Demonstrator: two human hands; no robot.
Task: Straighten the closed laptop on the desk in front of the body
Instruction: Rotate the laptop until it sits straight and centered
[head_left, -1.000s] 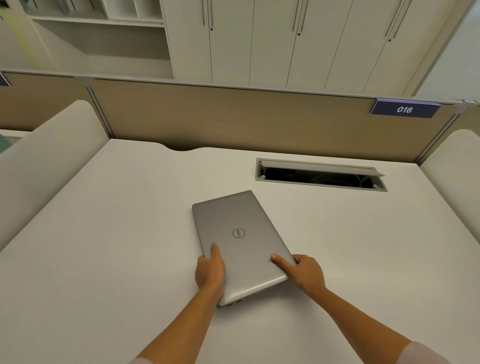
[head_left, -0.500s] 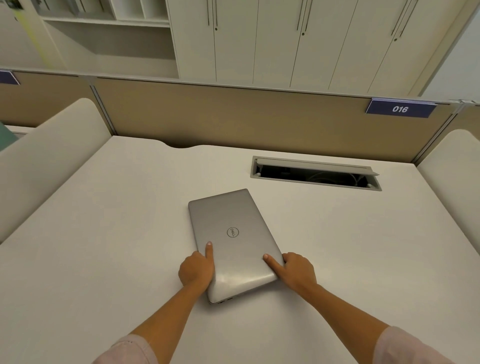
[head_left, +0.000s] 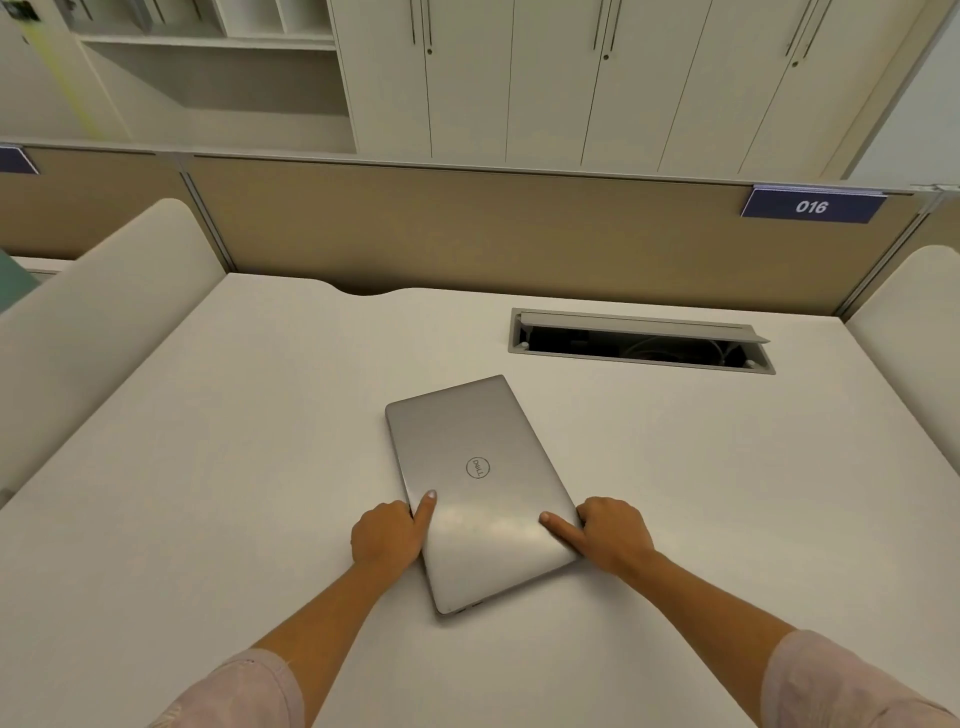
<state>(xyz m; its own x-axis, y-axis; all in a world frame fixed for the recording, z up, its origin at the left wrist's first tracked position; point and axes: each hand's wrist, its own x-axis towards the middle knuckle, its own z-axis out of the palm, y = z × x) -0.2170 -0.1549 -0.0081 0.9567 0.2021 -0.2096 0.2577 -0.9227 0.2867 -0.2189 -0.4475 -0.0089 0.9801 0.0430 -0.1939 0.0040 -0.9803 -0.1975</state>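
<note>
Closed laptop (head_left: 480, 488) lies skewed on desk (head_left: 208, 467), nearer its front edge. Left hand (head_left: 387, 535) and right hand (head_left: 613, 532) pinch its 2 long sides, forefingers flat on lid.

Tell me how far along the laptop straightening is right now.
Done: the lid of the closed silver laptop is shut and both hands are on it. In hand: the left hand grips its left edge and the right hand its right edge, index fingers on the lid. Left: the laptop sits skewed on the white desk, its long edges angled against the grey cable tray, so it needs rotating square.
</note>
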